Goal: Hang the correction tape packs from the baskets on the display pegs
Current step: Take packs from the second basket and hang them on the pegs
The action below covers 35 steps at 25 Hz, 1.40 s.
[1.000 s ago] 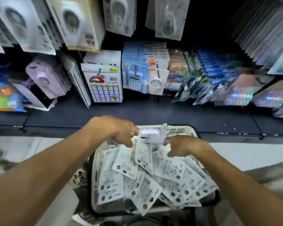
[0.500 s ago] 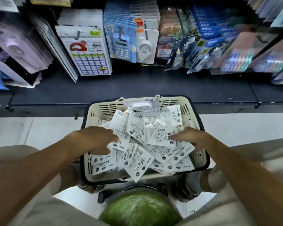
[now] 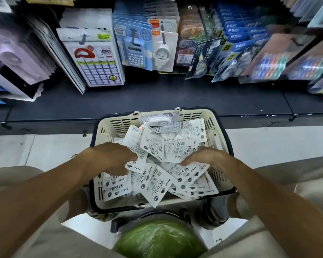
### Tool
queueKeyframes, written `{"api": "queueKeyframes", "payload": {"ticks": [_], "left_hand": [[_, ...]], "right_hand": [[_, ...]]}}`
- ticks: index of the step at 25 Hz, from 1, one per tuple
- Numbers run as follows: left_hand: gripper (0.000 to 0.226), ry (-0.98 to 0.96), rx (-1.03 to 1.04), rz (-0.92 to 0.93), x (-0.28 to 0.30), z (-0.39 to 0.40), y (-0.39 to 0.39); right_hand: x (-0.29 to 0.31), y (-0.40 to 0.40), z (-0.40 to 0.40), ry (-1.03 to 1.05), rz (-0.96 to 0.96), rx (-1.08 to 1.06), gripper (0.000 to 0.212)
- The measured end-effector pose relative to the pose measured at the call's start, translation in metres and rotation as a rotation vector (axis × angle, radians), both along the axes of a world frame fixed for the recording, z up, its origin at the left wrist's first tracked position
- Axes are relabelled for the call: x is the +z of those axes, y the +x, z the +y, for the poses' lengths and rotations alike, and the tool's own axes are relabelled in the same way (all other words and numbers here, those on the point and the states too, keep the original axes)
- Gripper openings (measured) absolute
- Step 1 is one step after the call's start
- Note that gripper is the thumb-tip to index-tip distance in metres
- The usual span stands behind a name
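Note:
A cream basket [image 3: 217,127] with a dark rim stands on the floor in front of me, heaped with several white correction tape packs [image 3: 153,181]. One pack [image 3: 161,121] lies face up against the far wall of the basket. My left hand [image 3: 110,158] is in the left side of the heap, its fingers curled down around a pack corner. Over on the right side, my right hand [image 3: 205,158] rests its fingertips on the packs. Display pegs [image 3: 84,39] carrying other carded goods hang on the rack above.
A dark shelf base [image 3: 157,97] runs across behind the basket. Carded label sheets [image 3: 97,58], calculators [image 3: 134,49] and blue packs [image 3: 239,32] crowd the pegs. A green round object [image 3: 160,237] sits between my knees below the basket. Pale floor tiles [image 3: 45,148] lie to the left.
Both hands let go of a pack at the basket's far edge and drew back toward me into the heap. The camera tilted down, so the upper pegs left the view.

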<state>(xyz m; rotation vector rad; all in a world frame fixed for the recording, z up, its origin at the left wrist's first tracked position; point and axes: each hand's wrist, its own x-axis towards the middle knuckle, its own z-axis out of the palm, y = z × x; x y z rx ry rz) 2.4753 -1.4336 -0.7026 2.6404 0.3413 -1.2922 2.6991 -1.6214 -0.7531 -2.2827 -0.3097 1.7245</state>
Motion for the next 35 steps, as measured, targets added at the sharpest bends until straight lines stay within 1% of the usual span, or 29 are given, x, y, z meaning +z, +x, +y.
{"api": "queueKeyframes", "payload": {"ticks": [1,2,3,5,7,10,11,12,14,15,16,18,20,22,25,28,30,31,33,35], "left_hand": [[0.047,0.001,0.000,0.002,0.000,0.000,0.000],[0.047,0.003,-0.003,0.005,0.001,0.000,0.001],[0.046,0.008,-0.008,0.006,0.001,-0.001,0.001],[0.045,0.014,-0.016,0.005,0.000,-0.002,0.001],[0.045,0.014,-0.010,0.007,0.001,-0.002,0.002],[0.044,0.018,-0.012,0.010,0.002,-0.002,0.003],[0.044,0.019,-0.013,0.009,0.003,-0.002,0.003],[0.044,0.018,-0.014,0.007,0.004,-0.002,0.004],[0.047,0.012,-0.014,0.003,0.004,-0.003,0.006],[0.049,0.006,-0.010,0.003,0.004,-0.003,0.006],[0.050,-0.001,-0.003,0.003,0.004,-0.004,0.006],[0.051,-0.010,0.003,0.006,0.003,-0.003,0.007],[0.051,-0.009,-0.001,0.012,0.002,-0.002,0.007],[0.053,-0.009,0.006,0.020,0.003,-0.002,0.009],[0.056,0.002,0.003,-0.011,0.009,0.001,0.013],[0.061,0.026,0.013,-0.146,0.017,0.003,0.020],[0.072,0.013,0.049,-0.309,0.022,-0.004,0.025],[0.081,-0.014,0.075,-0.435,0.026,-0.010,0.029],[0.097,-0.036,0.104,-0.758,0.036,-0.020,0.037],[0.105,0.062,0.005,-1.056,0.047,-0.029,0.040]], "right_hand": [[-0.004,0.002,-0.003,-0.031,-0.028,0.039,0.104],[-0.009,0.002,-0.005,-0.046,-0.032,0.052,0.117],[-0.012,0.001,-0.006,-0.040,-0.036,0.053,0.125],[-0.015,-0.001,-0.001,0.011,-0.075,0.003,0.127],[-0.014,-0.001,0.007,0.100,-0.110,-0.121,0.119],[-0.014,-0.003,0.008,0.166,-0.046,-0.301,0.124],[-0.017,-0.004,0.005,0.171,-0.015,-0.328,0.121],[-0.020,-0.005,0.002,0.162,0.021,-0.338,0.111],[-0.020,-0.011,-0.001,0.104,0.069,-0.313,0.073],[-0.020,-0.014,-0.003,0.078,0.071,-0.299,0.059],[-0.021,-0.016,-0.004,0.062,0.078,-0.292,0.052],[-0.019,-0.019,-0.003,0.062,0.142,-0.303,0.046],[-0.015,-0.024,0.001,0.067,0.182,-0.268,0.037],[-0.012,-0.027,0.007,0.073,0.133,-0.207,0.028],[0.004,-0.016,0.012,0.081,0.079,-0.142,0.025],[0.042,0.016,0.006,0.078,0.111,-0.053,0.034],[0.071,0.036,0.001,0.113,0.188,-0.040,0.035],[0.085,0.044,-0.001,0.146,0.248,-0.068,0.031],[0.107,0.049,0.000,0.226,0.345,-0.168,0.025],[0.117,0.045,0.004,0.315,0.383,-0.245,0.029]]}}
